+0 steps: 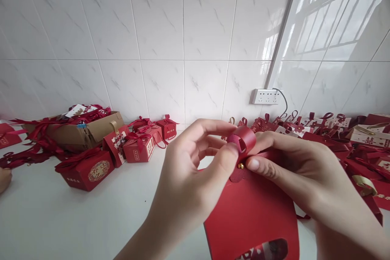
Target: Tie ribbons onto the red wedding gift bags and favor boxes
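Left of the left hand (191,183), the smooth white tabletop (122,219) provides lateral passage up to the red faceted paper box with the round gold emblem (88,170). Farther out, I note two obstructions: the brown cardboard box (99,132) heaped with ribbon and, at the edge, a co-worker's hand (4,179). Between both sets of fingertips, the glossy red strap loop (247,137) occupies the gap. Directly below, the red paper box with a cut-out window (252,211) blocks approach. Right of the right hand (295,166), densely piled red and white paper boxes (365,138) restrict low travel. Above the fingers, passage is unobstructed; ahead, the white marbled tile wall (183,28) limits reach.
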Tool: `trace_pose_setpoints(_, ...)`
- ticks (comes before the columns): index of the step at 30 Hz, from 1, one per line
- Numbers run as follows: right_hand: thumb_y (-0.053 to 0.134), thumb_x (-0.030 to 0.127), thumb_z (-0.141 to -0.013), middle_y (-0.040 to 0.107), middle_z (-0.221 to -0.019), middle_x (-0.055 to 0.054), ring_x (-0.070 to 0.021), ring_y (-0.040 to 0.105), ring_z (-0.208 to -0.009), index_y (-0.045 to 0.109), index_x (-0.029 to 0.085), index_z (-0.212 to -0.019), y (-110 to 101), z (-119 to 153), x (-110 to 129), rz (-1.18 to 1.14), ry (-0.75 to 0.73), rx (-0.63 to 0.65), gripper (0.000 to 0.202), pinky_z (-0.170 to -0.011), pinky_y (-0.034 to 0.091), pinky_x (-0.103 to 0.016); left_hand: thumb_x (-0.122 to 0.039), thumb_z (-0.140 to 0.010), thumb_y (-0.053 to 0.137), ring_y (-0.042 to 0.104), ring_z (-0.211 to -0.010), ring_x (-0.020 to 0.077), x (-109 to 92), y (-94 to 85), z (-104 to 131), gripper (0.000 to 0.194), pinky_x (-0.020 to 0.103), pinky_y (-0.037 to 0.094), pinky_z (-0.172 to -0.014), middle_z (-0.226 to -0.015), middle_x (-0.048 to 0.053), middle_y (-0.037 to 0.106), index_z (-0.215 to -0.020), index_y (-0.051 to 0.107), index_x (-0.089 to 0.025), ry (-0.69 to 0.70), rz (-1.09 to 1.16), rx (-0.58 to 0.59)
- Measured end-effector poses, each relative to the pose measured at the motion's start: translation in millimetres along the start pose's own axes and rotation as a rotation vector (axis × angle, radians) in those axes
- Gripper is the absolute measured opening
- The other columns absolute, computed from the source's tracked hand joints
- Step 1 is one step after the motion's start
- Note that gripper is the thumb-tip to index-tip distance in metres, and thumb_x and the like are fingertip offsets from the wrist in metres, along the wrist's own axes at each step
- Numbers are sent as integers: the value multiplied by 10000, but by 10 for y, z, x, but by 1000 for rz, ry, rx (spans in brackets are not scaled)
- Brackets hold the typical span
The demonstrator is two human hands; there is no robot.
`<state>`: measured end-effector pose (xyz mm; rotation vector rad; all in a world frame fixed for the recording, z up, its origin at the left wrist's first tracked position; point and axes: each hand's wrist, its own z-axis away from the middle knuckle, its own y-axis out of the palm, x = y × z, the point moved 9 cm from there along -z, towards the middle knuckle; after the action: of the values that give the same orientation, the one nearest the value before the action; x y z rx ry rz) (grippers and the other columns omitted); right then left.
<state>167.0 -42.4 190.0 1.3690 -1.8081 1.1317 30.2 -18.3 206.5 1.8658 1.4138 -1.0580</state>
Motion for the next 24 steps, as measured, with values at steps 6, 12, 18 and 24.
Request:
trace_pose_setpoints(6, 749, 429, -705, 648, -665, -18, -178, 638, -659, 685, 232, -694, -6, 33, -10, 8, 88, -49, 208, -535, 534, -207, -229, -792, 634, 688, -744, 156, -52, -27, 5, 73, 203, 552, -572, -798, 5, 726, -843, 687, -221, 40, -61, -54)
trace_pose_setpoints(12, 761, 435, -678, 698, -762, -42, -178, 638, -624, 716, 241, -733, -42, 44, -44, 26, 85, -96, 206, -497, 523, -217, -404, -904, 446, 691, -807, 203, 53, -51, 12, 330, 290, 578, -687, -803, 45, 724, -866, 702, -199, 33, 53, -6)
trace_pose_setpoints(18, 766, 468, -655, 680, -701, -17, -162, 610, -579, 702, 246, -690, -32, 45, -71, -3, 104, -95, 234, -518, 530, -229, -151, -782, 593, 673, -741, 163, 30, -2, -1, 153, 238, 552, -634, -790, 8, 717, -889, 687, -209, 14, 56, 31)
trace_pose_setpoints(24, 772, 492, -623, 666, -669, -21, -164, 579, -546, 672, 237, -661, -34, 54, -94, 21, 150, -110, 277, -522, 555, -264, -232, -813, 620, 675, -737, 174, 17, 2, -12, 88, 246, 543, -596, -792, 15, 721, -838, 701, -207, 36, 55, 24)
